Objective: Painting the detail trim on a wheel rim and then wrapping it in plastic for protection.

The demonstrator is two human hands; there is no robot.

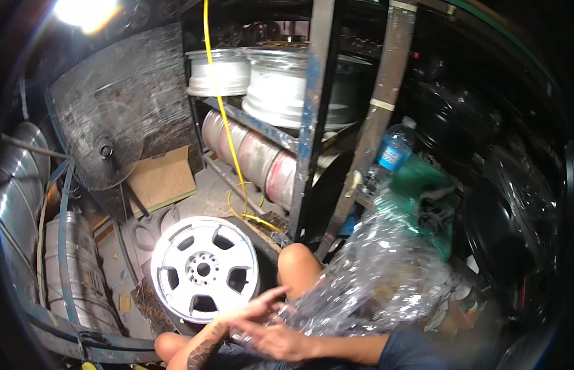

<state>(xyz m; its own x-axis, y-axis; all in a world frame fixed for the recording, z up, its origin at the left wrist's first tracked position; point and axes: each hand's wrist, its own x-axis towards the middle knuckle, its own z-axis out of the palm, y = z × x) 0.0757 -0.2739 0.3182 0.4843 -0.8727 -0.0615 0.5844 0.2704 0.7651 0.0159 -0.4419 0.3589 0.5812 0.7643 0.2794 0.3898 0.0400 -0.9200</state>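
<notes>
A large heap of crinkled clear plastic film [373,271] spreads over my lap and off to the right. At its near left edge are both my hands. My left hand [259,308] has its fingers stretched apart toward the film, and nothing shows in its grasp. Close below it, my right hand [280,341] points left with fingers extended, against the film's edge; its palm is hidden. Just left of my hands, a white wheel rim [203,269] lies face up on a low support, with round holes about its hub and several dark openings.
A standing fan [105,150] and an open cardboard box [160,179] are at the back left. Wrapped rims [247,157] and silver rims [277,89] fill a metal rack behind. A yellow cord [225,117] hangs down. A water bottle [395,148] stands above a green bag [422,179].
</notes>
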